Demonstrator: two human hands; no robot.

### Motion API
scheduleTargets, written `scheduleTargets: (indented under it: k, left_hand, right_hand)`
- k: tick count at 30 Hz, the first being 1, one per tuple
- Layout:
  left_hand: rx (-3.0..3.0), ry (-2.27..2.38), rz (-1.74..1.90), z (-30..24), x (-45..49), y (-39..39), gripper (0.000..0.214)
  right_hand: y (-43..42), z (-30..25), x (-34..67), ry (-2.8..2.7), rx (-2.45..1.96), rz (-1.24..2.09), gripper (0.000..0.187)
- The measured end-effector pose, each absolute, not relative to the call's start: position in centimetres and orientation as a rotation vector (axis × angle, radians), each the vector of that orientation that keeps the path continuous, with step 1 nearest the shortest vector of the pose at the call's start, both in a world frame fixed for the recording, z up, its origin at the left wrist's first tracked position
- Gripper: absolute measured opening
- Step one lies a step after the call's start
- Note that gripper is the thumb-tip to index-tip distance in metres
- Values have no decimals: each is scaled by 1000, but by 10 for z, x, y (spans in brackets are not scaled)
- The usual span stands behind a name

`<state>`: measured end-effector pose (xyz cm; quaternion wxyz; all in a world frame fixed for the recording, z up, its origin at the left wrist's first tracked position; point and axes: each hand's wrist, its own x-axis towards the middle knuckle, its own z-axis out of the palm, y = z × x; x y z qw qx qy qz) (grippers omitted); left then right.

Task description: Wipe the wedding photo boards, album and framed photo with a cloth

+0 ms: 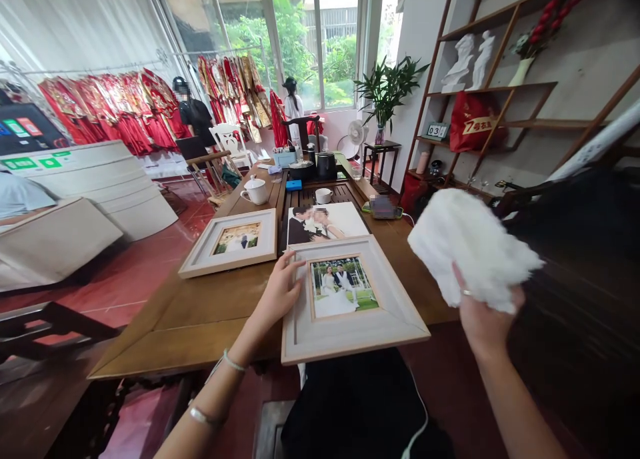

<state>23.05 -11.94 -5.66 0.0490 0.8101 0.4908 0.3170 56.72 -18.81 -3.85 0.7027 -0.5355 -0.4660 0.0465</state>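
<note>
A picture frame point(355, 329) with a pale wide border and a wedding photo in it overhangs the table's near edge, tilted slightly. My left hand point(280, 289) grips its left side, fingertips over the border; the fingers' undersides are hidden. Off to the right, my right hand point(487, 322) is closed around a fluffy white cloth point(465, 245), held in the air apart from the frame. Beyond the frame lies a couple's photo print point(350, 217), partly covered by the frame's far edge. A second picture frame point(200, 253) rests on the table to the left.
On the wooden table point(200, 325) stand a white teapot point(256, 191), a white cup point(323, 195), a blue box point(293, 185) and a phone point(385, 207) with a cable. Shelves point(530, 122) rise at the right. Two people are near the red garments point(110, 109) and windows.
</note>
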Motion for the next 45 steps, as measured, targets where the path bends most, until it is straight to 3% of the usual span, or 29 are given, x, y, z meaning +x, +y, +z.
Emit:
scheduleTargets:
  k: [3, 10, 13, 18, 22, 25, 34, 45]
  left_hand:
    - [2490, 1438, 906, -63, 235, -117, 43]
    - [2312, 1341, 980, -78, 230, -113, 49]
    - [2274, 1308, 1009, -78, 230, -113, 49]
    - [2223, 1325, 1075, -83, 233, -111, 51]
    - [2193, 1355, 1127, -87, 235, -109, 51]
    - [2188, 1363, 1133, -88, 236, -109, 51]
    - [2207, 1364, 1088, -85, 236, -111, 49]
    - [2212, 1329, 997, -82, 234, -113, 49]
  right_hand:
    - [-164, -40, 562, -1450, -1164, -165, 32]
    - [-126, -33, 524, -2050, -1224, -290, 35]
    - [-116, -33, 516, -2138, -1324, -254, 43]
    - [-111, -35, 513, -2380, -1412, -43, 75]
    - [-133, -31, 516, -2550, -1253, 96, 64]
    - [-163, -26, 520, -2608, -1173, 198, 53]
    - [-219, -7, 538, -2620, -1109, 347, 46]
    - [-122, -34, 523, -2333, -1315, 71, 48]
